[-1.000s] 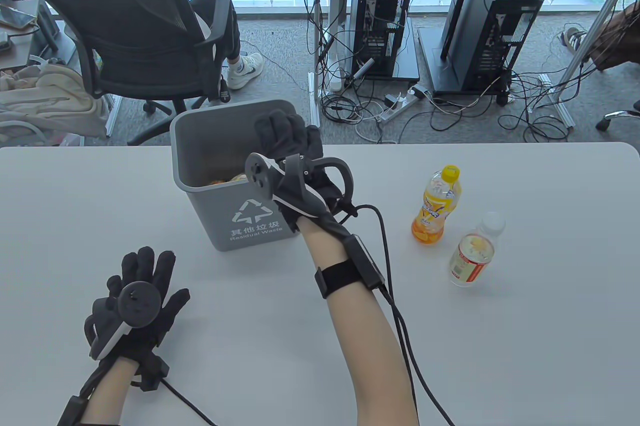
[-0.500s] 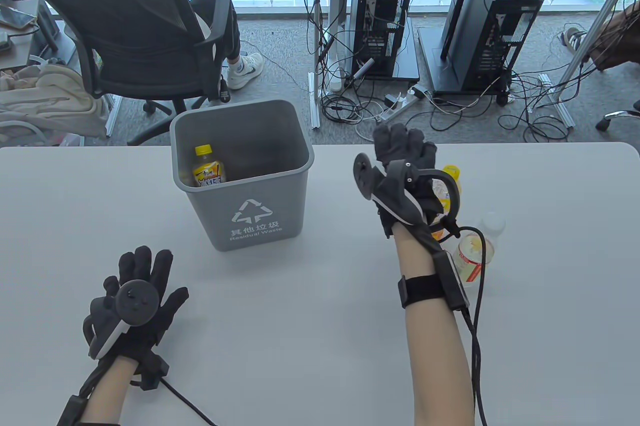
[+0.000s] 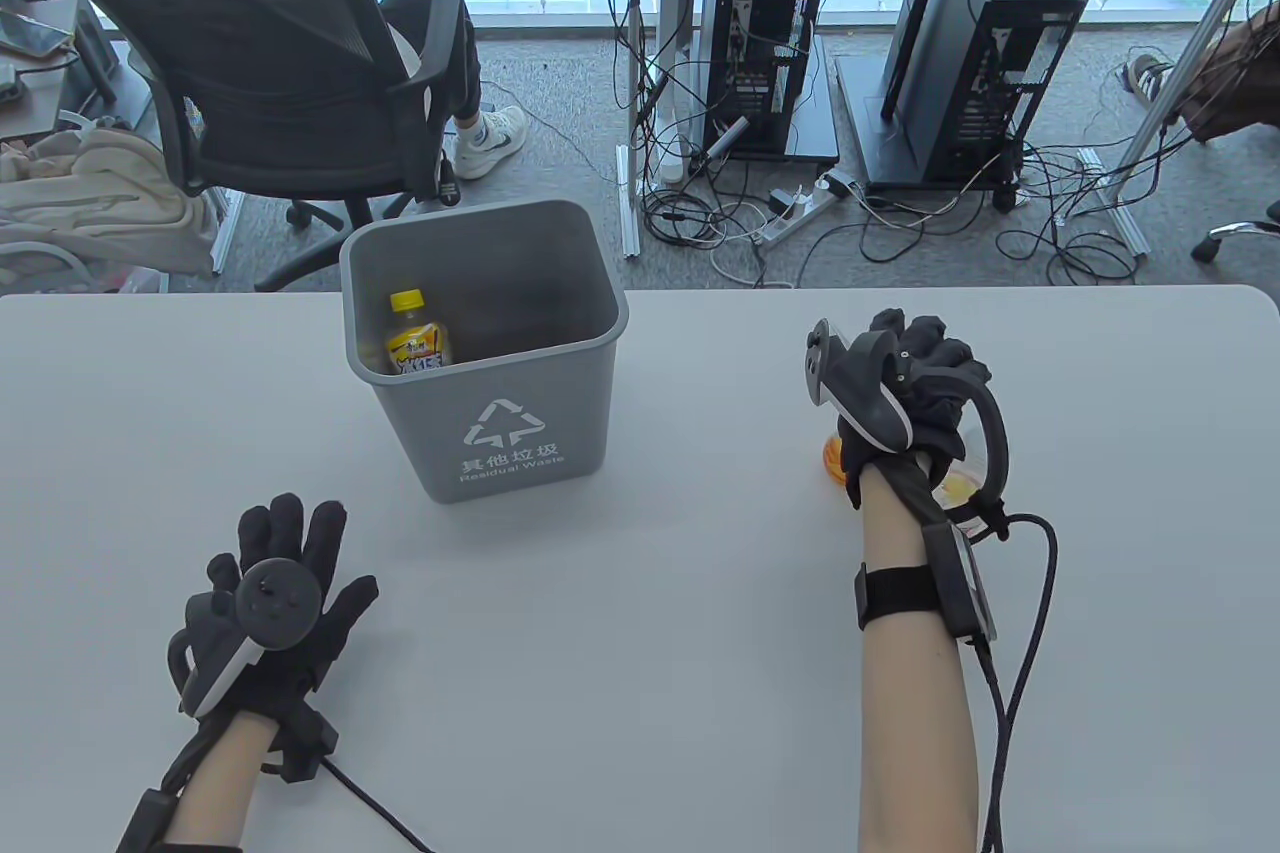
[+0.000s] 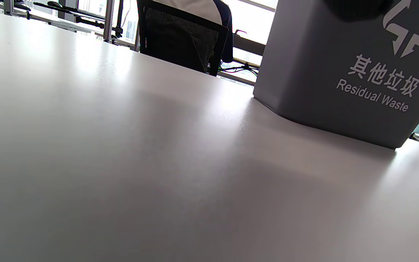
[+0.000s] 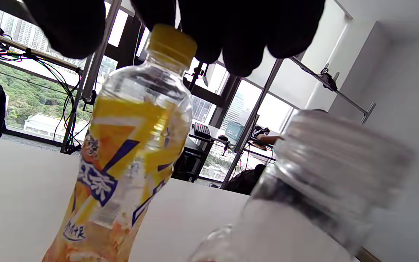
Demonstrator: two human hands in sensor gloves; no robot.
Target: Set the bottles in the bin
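Note:
A grey bin (image 3: 520,433) stands mid-table, with one yellow-capped orange bottle (image 3: 415,335) inside it. It also shows in the left wrist view (image 4: 326,72). My right hand (image 3: 925,373) hovers over a second orange bottle (image 3: 832,455) at the right and hides most of it. In the right wrist view its fingers (image 5: 246,36) and thumb hang spread just above the yellow cap of that bottle (image 5: 129,153), not closed on it. A clear bottle with a white cap (image 3: 958,485) stands next to it, close and blurred in the right wrist view (image 5: 326,174). My left hand (image 3: 290,558) rests flat on the table, empty.
The table's far edge (image 3: 900,290) runs just behind the bin and bottles. Beyond it are an office chair (image 3: 270,83), computer towers and floor cables. The right glove's cable (image 3: 1020,653) trails along my forearm.
My right hand left the bin, where it dropped an orange bottle, and swung right. It has come down over the second orange bottle. The left hand has not moved.

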